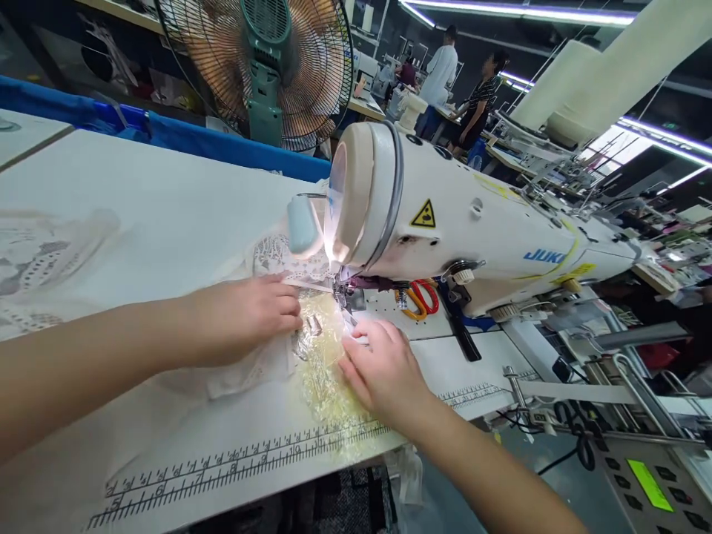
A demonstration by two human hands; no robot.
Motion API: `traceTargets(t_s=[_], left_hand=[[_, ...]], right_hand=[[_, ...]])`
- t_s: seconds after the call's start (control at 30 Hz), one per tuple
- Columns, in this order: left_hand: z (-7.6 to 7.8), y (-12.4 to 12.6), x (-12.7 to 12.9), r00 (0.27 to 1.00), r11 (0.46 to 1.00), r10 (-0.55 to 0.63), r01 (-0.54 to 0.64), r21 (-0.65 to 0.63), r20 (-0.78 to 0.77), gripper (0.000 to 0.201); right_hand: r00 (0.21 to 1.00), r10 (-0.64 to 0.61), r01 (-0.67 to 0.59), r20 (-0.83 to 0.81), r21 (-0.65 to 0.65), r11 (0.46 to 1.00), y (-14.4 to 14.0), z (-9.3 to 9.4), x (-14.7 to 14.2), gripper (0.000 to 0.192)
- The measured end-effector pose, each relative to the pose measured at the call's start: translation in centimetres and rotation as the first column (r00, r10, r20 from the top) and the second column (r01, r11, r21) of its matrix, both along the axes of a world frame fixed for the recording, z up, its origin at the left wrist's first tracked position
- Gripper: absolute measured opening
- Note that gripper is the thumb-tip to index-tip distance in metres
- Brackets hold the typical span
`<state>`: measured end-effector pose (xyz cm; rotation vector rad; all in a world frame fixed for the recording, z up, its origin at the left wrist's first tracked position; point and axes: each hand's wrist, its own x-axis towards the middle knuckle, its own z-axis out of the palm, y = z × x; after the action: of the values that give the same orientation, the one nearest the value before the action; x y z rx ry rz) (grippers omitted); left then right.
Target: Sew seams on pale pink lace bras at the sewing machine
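From the head camera, the white industrial sewing machine [472,215] lies across the pale worktable [144,200], its long arm running from the needle end near the middle of the view off toward the upper right. Blue letters on its side read "JUK", the rest turned out of sight, and a yellow triangular warning sticker [423,214] sits near the head. Along the table's near edge runs a printed black ruler scale [233,469] with numerals; 5, 6, 8, 9 and 10 can be made out.

The piece of white lace fabric [261,356] lies flat on the table at the needle, stretching from the presser foot back toward the person's left. A shiny, crinkled clear yellowish film [325,371] lies beside it, running from the needle toward the near edge.

The left hand [250,315] rests palm down on the lace, fingers loosely curled and pressing, clasping nothing. The right hand [383,367] lies flat on the film just beside the presser foot, fingers spread, likewise pressing rather than grasping.

Orange-and-red-handled scissors [420,297] lie under the machine arm. A green-framed fan [267,67] stands behind.
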<state>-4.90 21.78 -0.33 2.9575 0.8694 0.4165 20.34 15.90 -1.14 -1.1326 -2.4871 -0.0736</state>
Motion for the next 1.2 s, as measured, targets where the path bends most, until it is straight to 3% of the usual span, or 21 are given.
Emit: traceTargets(t_s=[0.1, 0.17, 0.3, 0.43, 0.53, 0.6, 0.67, 0.77, 0.9, 0.97, 1.07, 1.2], left_hand=[[1.1, -0.7, 0.1, 0.97, 0.999, -0.025, 0.018, -0.031, -0.243, 0.025], [1.8, -0.5, 0.3, 0.965, 0.997, 0.046, -0.06, -0.046, -0.259, 0.02], [3.2, -0.1, 0.3, 0.991, 0.958, 0.089, -0.113, -0.264, -0.101, 0.015], [4.1, -0.3, 0.7, 0.969, 0.89, 0.153, -0.051, -0.453, 0.192, 0.017], [3.8, -0.4, 1.6, 0.985, 0.901, 0.135, -0.076, -0.428, 0.11, 0.009], [3.6, -0.4, 2.3, 0.99, 0.908, 0.139, -0.141, -0.394, -0.034, 0.005], [3.6, -0.4, 2.6, 0.982, 0.899, 0.171, -0.189, -0.395, -0.081, 0.011], [4.2, -0.4, 2.9, 0.97, 0.864, 0.243, -0.229, -0.449, -0.026, 0.017], [4.6, -0.5, 3.6, 0.889, 0.803, 0.449, -0.358, -0.477, 0.088, 0.02], [4.1, -0.5, 4.1, 0.829, 0.777, 0.543, -0.435, -0.456, 0.135, 0.017], [2.9, -0.6, 4.5, 0.772, 0.764, 0.611, -0.517, -0.387, 0.175, 0.017], [1.4, -1.2, 4.3, 0.803, 0.79, 0.585, -0.531, -0.308, 0.117, 0.004]], right_hand=[[0.982, 0.04, -0.063, -0.183, -0.122, 0.99, -2.6, 0.0, -0.1, 0.015], [0.952, 0.044, -0.105, -0.304, -0.187, 0.977, -4.1, -0.3, -0.4, 0.017], [0.89, -0.031, -0.092, -0.454, -0.247, 0.965, -5.6, -1.1, -1.1, 0.018], [0.87, -0.071, -0.072, -0.488, -0.269, 0.961, -6.1, -1.3, -2.0, 0.032], [0.897, -0.013, -0.116, -0.443, -0.263, 0.958, -6.7, -1.0, -2.8, 0.047], [0.916, 0.034, -0.155, -0.399, -0.273, 0.95, -7.1, -0.8, -3.2, 0.047], [0.924, 0.057, -0.175, -0.378, -0.288, 0.942, -7.3, -0.7, -3.3, 0.043], [0.92, 0.03, -0.144, -0.39, -0.266, 0.953, -7.0, -0.9, -3.4, 0.045], [0.914, -0.025, -0.111, -0.405, -0.309, 0.945, -5.8, -0.9, -4.4, 0.061], [0.91, -0.026, -0.138, -0.413, -0.361, 0.922, -5.2, -0.8, -5.1, 0.053], [0.885, -0.13, -0.063, -0.447, -0.392, 0.918, -4.1, -0.6, -5.3, 0.02], [0.881, -0.285, 0.11, -0.378, -0.423, 0.9, -2.8, -0.3, -3.4, 0.029]])
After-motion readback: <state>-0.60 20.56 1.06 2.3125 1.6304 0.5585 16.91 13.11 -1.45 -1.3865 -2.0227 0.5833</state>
